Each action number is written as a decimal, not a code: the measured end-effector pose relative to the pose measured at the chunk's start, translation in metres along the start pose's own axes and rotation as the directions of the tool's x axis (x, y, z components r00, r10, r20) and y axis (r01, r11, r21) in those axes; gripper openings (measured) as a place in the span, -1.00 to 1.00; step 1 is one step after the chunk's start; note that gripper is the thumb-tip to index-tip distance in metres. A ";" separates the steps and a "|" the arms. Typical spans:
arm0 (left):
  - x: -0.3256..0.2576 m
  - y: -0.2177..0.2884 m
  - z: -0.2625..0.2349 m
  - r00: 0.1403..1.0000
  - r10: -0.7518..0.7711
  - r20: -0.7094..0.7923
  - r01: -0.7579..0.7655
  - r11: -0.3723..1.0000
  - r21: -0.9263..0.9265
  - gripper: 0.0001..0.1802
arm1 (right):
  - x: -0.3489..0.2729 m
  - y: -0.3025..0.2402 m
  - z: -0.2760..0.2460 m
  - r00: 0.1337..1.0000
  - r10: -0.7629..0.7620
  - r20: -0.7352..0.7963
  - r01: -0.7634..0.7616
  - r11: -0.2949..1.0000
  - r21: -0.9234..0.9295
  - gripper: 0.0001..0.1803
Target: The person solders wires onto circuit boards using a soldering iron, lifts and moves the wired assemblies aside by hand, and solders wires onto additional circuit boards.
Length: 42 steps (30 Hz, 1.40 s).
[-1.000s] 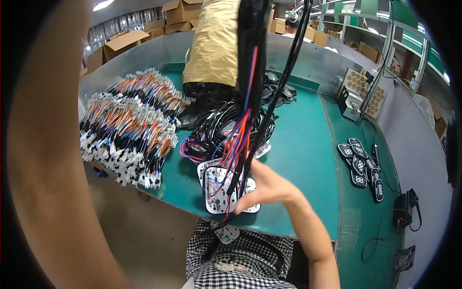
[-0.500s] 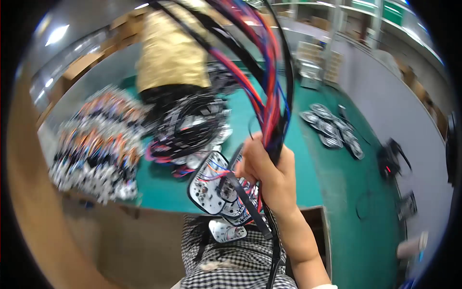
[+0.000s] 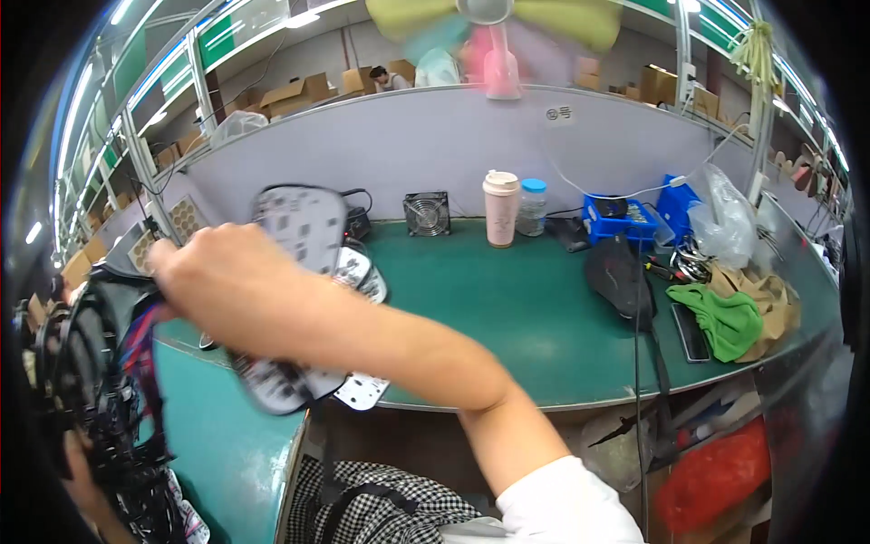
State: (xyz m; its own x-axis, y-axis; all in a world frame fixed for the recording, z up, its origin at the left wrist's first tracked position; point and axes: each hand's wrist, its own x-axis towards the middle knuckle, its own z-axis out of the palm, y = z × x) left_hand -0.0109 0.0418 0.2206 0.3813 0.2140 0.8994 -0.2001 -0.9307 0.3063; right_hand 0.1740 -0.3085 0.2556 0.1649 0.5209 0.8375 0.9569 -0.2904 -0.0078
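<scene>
My right hand is stretched across to the left, closed on a bundle of black, red and blue wires. Several rounded grey panels with circuit boards hang at that hand, tilted, above and below the forearm; motion smears them. At the far left edge, a mass of black cables partly covers my left hand. Its fingers are too hidden and blurred to make out. A white panel sits at the table edge below my right forearm.
On the green table stand a small square fan, a pink lidded cup and a clear bottle with blue cap. Blue bins, a black bag, a phone and a green cloth lie right.
The view has swung right, toward the back wall and the pink cup. My right hand has carried the wires and panels leftward. Part of my left hand now shows at the far left.
</scene>
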 end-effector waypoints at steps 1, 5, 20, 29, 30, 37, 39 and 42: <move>-0.013 -0.002 0.027 1.000 -0.025 0.013 0.027 0.980 -0.196 -0.84 | -0.009 0.009 -0.013 1.000 -0.014 0.028 0.016 0.995 -0.095 -0.85; -0.051 0.064 0.139 0.956 -0.178 0.235 0.285 0.758 -0.586 -0.94 | -0.066 0.073 -0.047 0.993 0.113 0.019 -0.103 0.956 -0.275 -0.68; -0.148 0.255 0.404 0.326 0.802 0.501 -0.206 0.577 -0.791 -0.78 | -0.361 0.294 -0.118 0.766 0.608 0.211 -0.393 0.701 -0.594 -0.85; -0.169 0.279 0.472 -0.050 0.864 0.501 -0.325 0.460 -0.826 -0.40 | -0.400 0.341 -0.120 0.412 0.784 0.464 -0.551 0.620 -0.558 -0.36; -0.162 0.277 0.474 -0.074 0.855 0.513 -0.298 0.472 -0.830 -0.30 | -0.391 0.341 -0.125 0.352 0.766 0.539 -0.553 0.634 -0.541 -0.31; -0.194 0.280 0.493 0.176 0.757 0.629 -0.103 0.650 -0.753 0.10 | -0.226 0.232 -0.110 0.474 0.795 0.378 -0.561 0.604 -0.566 -0.37; -0.184 0.282 0.467 0.281 0.720 0.634 -0.092 0.678 -0.729 -0.22 | -0.194 0.207 -0.071 0.697 0.502 0.512 -0.379 0.864 -0.332 -0.37; -0.203 0.278 0.449 0.438 0.707 0.555 -0.138 0.663 -0.736 -0.30 | -0.202 0.205 -0.025 0.690 0.473 0.547 -0.268 0.870 -0.415 -0.38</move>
State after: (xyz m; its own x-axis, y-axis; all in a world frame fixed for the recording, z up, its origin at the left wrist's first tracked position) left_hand 0.2610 -0.3934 -0.0173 0.5262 -0.7293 0.4374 -0.8495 -0.4278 0.3087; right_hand 0.3306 -0.4931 0.0981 0.6977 0.6614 0.2753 0.6888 -0.7249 -0.0042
